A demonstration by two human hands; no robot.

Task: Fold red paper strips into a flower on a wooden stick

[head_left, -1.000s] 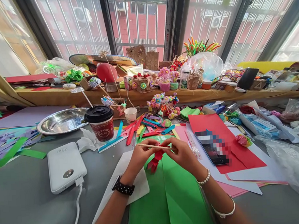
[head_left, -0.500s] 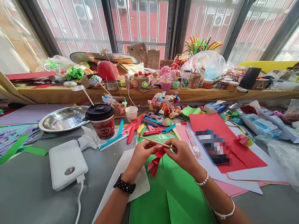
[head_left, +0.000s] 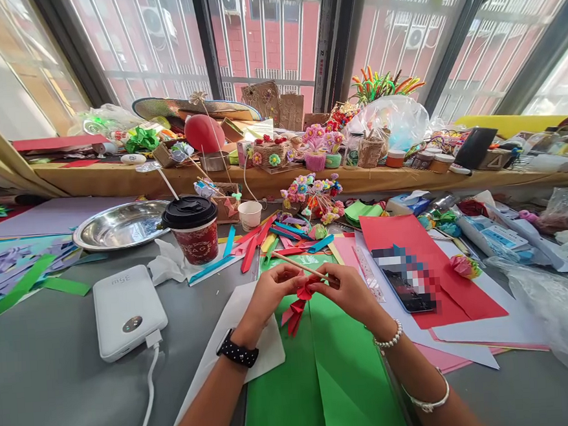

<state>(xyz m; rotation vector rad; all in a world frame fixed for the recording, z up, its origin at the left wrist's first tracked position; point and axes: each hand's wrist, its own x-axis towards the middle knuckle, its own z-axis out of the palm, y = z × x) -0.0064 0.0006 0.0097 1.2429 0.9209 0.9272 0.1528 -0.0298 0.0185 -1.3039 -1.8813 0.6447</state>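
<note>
Above a green sheet point(head_left: 353, 370), a red folded paper piece point(head_left: 295, 313) hangs between my two hands. My left hand point(head_left: 275, 297) pinches its upper left part, thumb and fingers closed. From the other side my right hand point(head_left: 345, 292) grips a thin wooden stick point(head_left: 297, 264), whose shaft slants across the top of the red paper; its fingertips also touch the paper. The stick's far end points up and left, past my left fingers. The exact contact at the fingertips is partly hidden.
A lidded cup point(head_left: 195, 235), a white power bank point(head_left: 128, 315) with a cable and a metal plate point(head_left: 120, 228) are on the left. Coloured strips point(head_left: 257, 244) lie beyond the hands. Right are a phone point(head_left: 405, 282), red paper point(head_left: 444, 273) and a plastic bag point(head_left: 553, 311).
The stick has shifted slightly right and its far end has risen a little. My right hand and wrist have moved slightly right. My left hand has hardly moved.
</note>
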